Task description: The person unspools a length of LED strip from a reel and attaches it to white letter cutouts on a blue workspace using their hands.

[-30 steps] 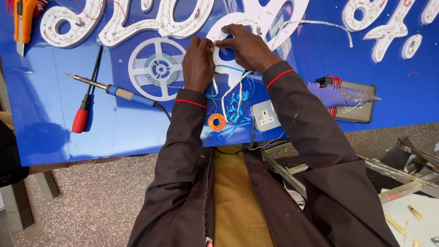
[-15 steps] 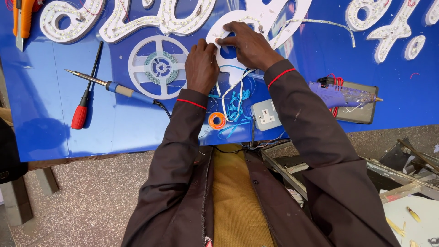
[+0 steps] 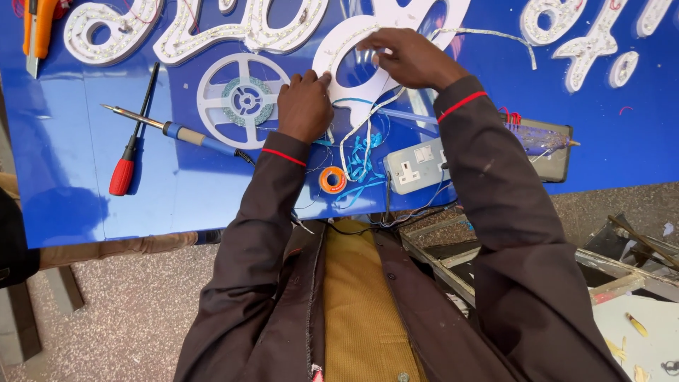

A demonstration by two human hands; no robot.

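Broad blue sign panel (image 3: 85, 205), glossy and smooth, laid flat as a work surface across the whole upper view. Raised white letter shapes (image 3: 177, 35) in a row along its far edge, curving and looped, dotted with small light points along their faces.

Nearer, one white looped letter piece (image 3: 353, 95), rigid and flat-faced with an open oval centre, lying on the panel directly in front of the body. Left hand (image 3: 305, 106) pressed down on its left rim, fingers curled over the edge, apparently to keep it from sliding. Right hand (image 3: 409, 58) on its upper right rim, fingertips pinched on a thin white light strip (image 3: 488, 34) that trails off to the right; likely seating the strip along the rim. Hands apart, one at each side of the loop, both closed on it.

Left of the hands, a white plastic spoked reel (image 3: 242, 99), flat and nearly bare. Below the right forearm, a grey double wall socket (image 3: 417, 166), boxy, wires running out of it. Soldering iron (image 3: 177, 132) with blue handle and slim metal tip, lying diagonal, within easy reach. Red-handled screwdriver (image 3: 131, 152) beside it, dark shaft pointing away. Tangle of thin blue wire (image 3: 362, 155) under the letter. Small orange tape roll (image 3: 332, 180) near the panel's near edge.
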